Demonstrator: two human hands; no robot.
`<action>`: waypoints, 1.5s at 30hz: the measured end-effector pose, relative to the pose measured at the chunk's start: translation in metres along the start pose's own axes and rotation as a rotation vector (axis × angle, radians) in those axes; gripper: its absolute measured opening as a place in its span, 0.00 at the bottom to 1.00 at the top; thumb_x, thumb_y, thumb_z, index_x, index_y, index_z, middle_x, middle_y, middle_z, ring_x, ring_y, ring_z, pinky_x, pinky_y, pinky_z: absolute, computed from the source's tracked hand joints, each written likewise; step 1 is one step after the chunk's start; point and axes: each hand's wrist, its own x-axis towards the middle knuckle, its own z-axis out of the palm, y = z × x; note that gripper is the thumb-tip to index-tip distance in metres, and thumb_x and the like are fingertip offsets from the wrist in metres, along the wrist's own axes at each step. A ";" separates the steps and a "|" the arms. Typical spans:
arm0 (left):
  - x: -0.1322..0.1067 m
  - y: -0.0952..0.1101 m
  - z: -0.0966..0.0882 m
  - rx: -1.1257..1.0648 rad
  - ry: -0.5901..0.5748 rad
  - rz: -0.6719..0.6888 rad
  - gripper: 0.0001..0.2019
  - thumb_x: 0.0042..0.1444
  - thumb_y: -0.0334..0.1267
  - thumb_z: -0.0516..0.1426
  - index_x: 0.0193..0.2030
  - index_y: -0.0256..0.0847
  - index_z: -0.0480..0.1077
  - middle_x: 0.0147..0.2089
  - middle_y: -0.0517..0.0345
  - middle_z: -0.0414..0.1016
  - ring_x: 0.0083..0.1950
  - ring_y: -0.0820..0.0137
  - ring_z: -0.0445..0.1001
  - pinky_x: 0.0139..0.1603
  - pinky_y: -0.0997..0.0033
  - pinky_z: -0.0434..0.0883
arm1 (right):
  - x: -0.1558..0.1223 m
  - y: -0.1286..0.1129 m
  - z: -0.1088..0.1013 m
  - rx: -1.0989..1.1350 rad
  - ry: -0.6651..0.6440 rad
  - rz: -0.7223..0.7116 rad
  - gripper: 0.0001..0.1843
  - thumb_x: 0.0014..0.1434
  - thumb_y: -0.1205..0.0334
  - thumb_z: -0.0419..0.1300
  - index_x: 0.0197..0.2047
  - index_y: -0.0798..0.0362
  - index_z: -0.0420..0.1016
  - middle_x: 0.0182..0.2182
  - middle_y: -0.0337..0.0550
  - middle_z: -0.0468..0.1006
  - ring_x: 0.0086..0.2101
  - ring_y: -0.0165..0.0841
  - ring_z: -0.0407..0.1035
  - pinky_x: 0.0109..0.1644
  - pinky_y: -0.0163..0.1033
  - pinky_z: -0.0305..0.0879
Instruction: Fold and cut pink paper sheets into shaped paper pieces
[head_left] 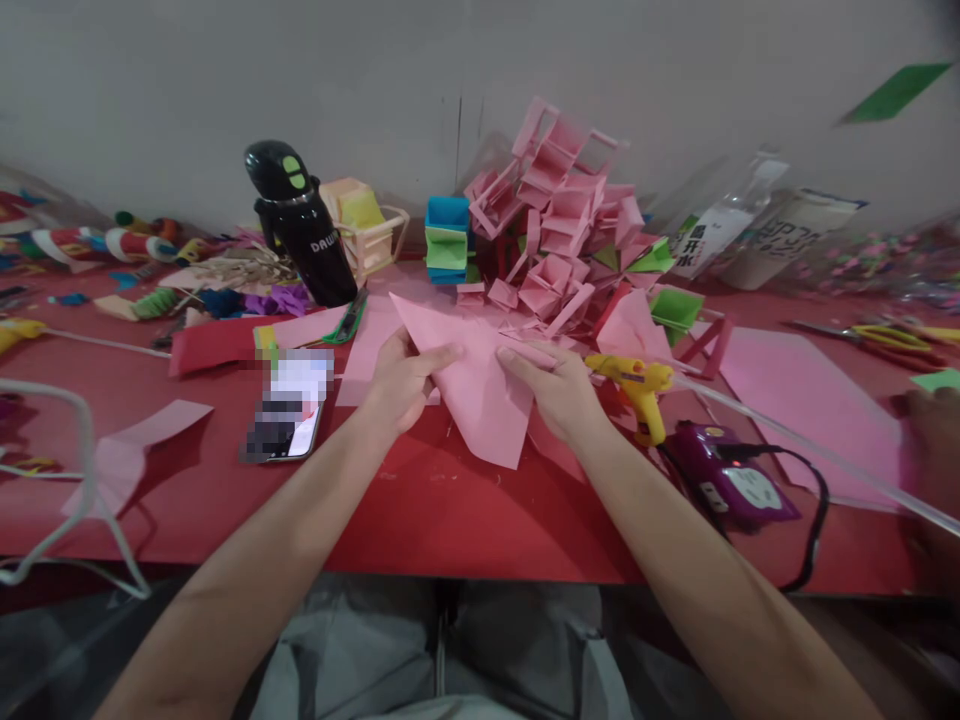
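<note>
A sheet of pink paper (pixel 480 390) is held up over the red table, bent between my two hands. My left hand (pixel 405 380) grips its left side, thumb on top and fingers underneath. On the right side, my right hand (pixel 551 385) pinches it the same way, with a folded pink edge by the thumb. Behind the held sheet, another pink sheet (pixel 367 350) lies flat. Beyond it rises a pile of folded pink paper pieces (pixel 562 210). A yellow glue gun (pixel 637 385) rests just right of my right hand.
Left of my hands are a phone (pixel 300 410) and a black bottle (pixel 311 240). To the right lie a purple power socket (pixel 739 480) with a black cable, a large pink sheet (pixel 817 410) and scissors (pixel 870 335). Another person's hand (pixel 934 430) shows at the right edge.
</note>
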 end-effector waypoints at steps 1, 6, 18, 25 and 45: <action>-0.001 0.001 0.000 -0.003 0.000 -0.001 0.24 0.40 0.32 0.71 0.47 0.39 0.73 0.47 0.49 0.81 0.52 0.54 0.78 0.51 0.55 0.76 | 0.000 0.000 0.000 -0.010 0.006 -0.007 0.16 0.48 0.49 0.74 0.32 0.52 0.82 0.29 0.41 0.80 0.29 0.33 0.71 0.33 0.39 0.67; -0.001 0.005 0.001 -0.024 0.001 -0.003 0.22 0.45 0.34 0.69 0.48 0.39 0.73 0.47 0.47 0.81 0.54 0.53 0.78 0.55 0.52 0.75 | -0.001 0.001 -0.002 0.021 0.013 -0.001 0.14 0.47 0.52 0.74 0.33 0.51 0.84 0.28 0.40 0.80 0.29 0.33 0.71 0.32 0.39 0.66; -0.003 0.004 0.004 -0.029 -0.005 0.052 0.21 0.44 0.32 0.70 0.46 0.38 0.73 0.45 0.49 0.81 0.52 0.54 0.79 0.55 0.53 0.75 | 0.002 -0.004 -0.001 0.151 0.035 0.035 0.14 0.43 0.53 0.77 0.33 0.48 0.85 0.32 0.40 0.83 0.34 0.33 0.75 0.43 0.41 0.71; -0.005 0.006 0.005 -0.036 -0.008 0.035 0.24 0.43 0.32 0.70 0.50 0.37 0.74 0.46 0.48 0.82 0.52 0.54 0.79 0.54 0.53 0.75 | 0.002 -0.004 -0.003 0.128 0.029 0.004 0.14 0.45 0.53 0.77 0.34 0.48 0.86 0.33 0.40 0.84 0.34 0.33 0.75 0.41 0.41 0.71; -0.007 0.008 0.007 -0.015 -0.028 0.036 0.22 0.45 0.35 0.70 0.48 0.39 0.74 0.48 0.48 0.81 0.54 0.54 0.78 0.53 0.54 0.75 | 0.003 -0.004 -0.003 0.161 0.037 -0.011 0.10 0.46 0.55 0.76 0.33 0.48 0.85 0.33 0.38 0.82 0.34 0.30 0.74 0.43 0.37 0.70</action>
